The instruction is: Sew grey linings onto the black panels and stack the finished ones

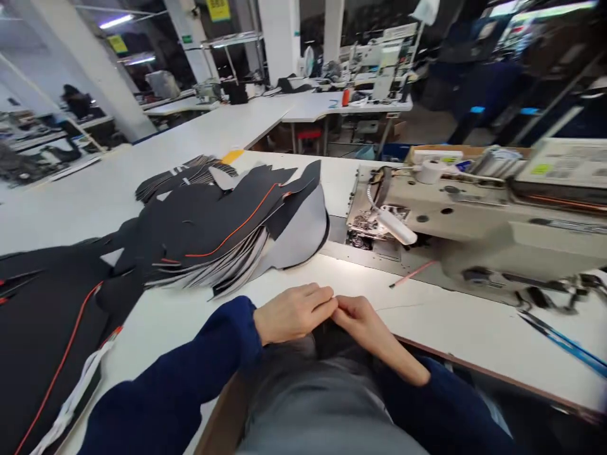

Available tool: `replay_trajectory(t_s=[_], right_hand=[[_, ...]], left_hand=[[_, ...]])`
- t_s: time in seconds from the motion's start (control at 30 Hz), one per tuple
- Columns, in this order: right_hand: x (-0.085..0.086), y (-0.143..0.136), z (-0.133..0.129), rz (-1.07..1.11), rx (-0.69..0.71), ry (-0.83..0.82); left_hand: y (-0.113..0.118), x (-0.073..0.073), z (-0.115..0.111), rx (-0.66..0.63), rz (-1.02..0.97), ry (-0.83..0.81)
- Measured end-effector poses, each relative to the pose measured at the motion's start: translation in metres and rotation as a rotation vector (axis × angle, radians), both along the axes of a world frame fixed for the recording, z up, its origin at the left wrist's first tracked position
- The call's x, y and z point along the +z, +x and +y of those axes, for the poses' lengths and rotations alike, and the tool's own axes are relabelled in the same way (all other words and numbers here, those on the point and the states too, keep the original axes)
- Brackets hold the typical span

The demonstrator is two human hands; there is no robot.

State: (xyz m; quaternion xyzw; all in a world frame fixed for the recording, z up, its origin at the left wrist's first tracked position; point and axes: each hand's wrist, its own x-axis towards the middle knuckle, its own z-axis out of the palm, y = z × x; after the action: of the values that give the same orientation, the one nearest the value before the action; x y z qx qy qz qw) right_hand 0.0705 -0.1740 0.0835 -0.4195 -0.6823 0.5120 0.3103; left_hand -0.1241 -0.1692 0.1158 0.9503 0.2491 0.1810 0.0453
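Workshop, pillared: white pillar (279,44) behind, further work surfaces beyond, white desk (351,281) before me.

Item: my left hand (291,315), fingers narrow, bent inward, at the desk's near edge.

Item: my right hand (364,323), fingers likewise narrow, tips meeting those of the left. Whether anything is caught between them I cannot tell. One faint line, thread by my judgement, lies on the desk just right of this hand.

Item: stack of dark pieces (203,218), grey-backed, fanned at the near side, lying on the desk ahead and to the left, apart from my hands. Condition: top piece bears an orange-red line (246,220), so that detail I judge done there; the layers beneath are too hidden to count as done or left.

Item: dark material (42,354), left, also red-lined; white strips (71,401) at its edge.

Item: sewing machine (493,234), right, white lamp (397,226) upon it; none of the dark pieces under my fingers. Overall share finished: cannot tell.

Item: blue tweezers (576,349), far right, untouched.
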Motion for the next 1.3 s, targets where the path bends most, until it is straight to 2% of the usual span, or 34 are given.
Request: replay_trajectory(t_s=[0.07, 0.17, 0.23, 0.33, 0.4, 0.47, 0.53, 0.63, 0.73, 0.83, 0.97, 1.0, 1.07, 1.17, 1.23, 1.3], right_hand=[[-0.008, -0.003, -0.002, -0.034, -0.007, 0.076], [-0.017, -0.007, -0.010, -0.061, -0.019, 0.239], [-0.016, -0.010, -0.015, -0.097, 0.041, 0.375], [-0.002, -0.015, -0.013, -0.142, 0.163, 0.564], [0.009, -0.019, 0.000, -0.120, 0.159, 0.593], [0.011, -0.024, 0.019, -0.061, 0.088, 0.507], [0.002, -0.028, 0.036, 0.018, 0.005, 0.333], [-0.027, -0.034, 0.046, 0.113, -0.074, 0.073], [-0.053, -0.038, 0.036, 0.106, -0.077, -0.045], [-0.056, -0.038, 0.019, 0.014, 0.003, 0.003], [-0.029, -0.033, 0.014, -0.112, 0.243, 0.302], [-0.021, -0.032, 0.018, -0.129, 0.262, 0.376], [-0.013, -0.031, 0.031, -0.145, 0.197, 0.448], [-0.018, -0.033, 0.047, -0.131, 0.070, 0.354], [-0.024, -0.034, 0.046, -0.124, 0.124, 0.263], [-0.024, -0.035, 0.040, -0.132, 0.254, 0.235]], left_hand=[[-0.002, -0.008, 0.000, 0.103, -0.189, -0.158], [-0.004, -0.023, 0.001, 0.276, -0.620, -0.437], [-0.006, -0.031, 0.003, 0.325, -0.814, -0.592], [-0.008, -0.036, 0.003, 0.335, -0.929, -0.727], [-0.008, -0.037, 0.001, 0.323, -0.956, -0.796], [-0.008, -0.038, -0.002, 0.322, -1.002, -0.895], [-0.008, -0.041, -0.005, 0.356, -1.082, -1.007], [-0.011, -0.048, -0.006, 0.422, -1.201, -1.125], [-0.017, -0.053, -0.004, 0.405, -1.239, -1.217], [-0.021, -0.055, 0.000, 0.375, -1.232, -1.181], [-0.023, -0.060, 0.007, 0.341, -1.178, -0.900], [-0.023, -0.062, 0.008, 0.318, -1.149, -0.866], [-0.022, -0.065, 0.008, 0.256, -1.084, -0.865], [-0.023, -0.065, 0.005, 0.192, -1.053, -0.888], [-0.027, -0.062, 0.005, 0.212, -1.071, -0.848], [-0.031, -0.059, 0.007, 0.257, -1.081, -0.789]])
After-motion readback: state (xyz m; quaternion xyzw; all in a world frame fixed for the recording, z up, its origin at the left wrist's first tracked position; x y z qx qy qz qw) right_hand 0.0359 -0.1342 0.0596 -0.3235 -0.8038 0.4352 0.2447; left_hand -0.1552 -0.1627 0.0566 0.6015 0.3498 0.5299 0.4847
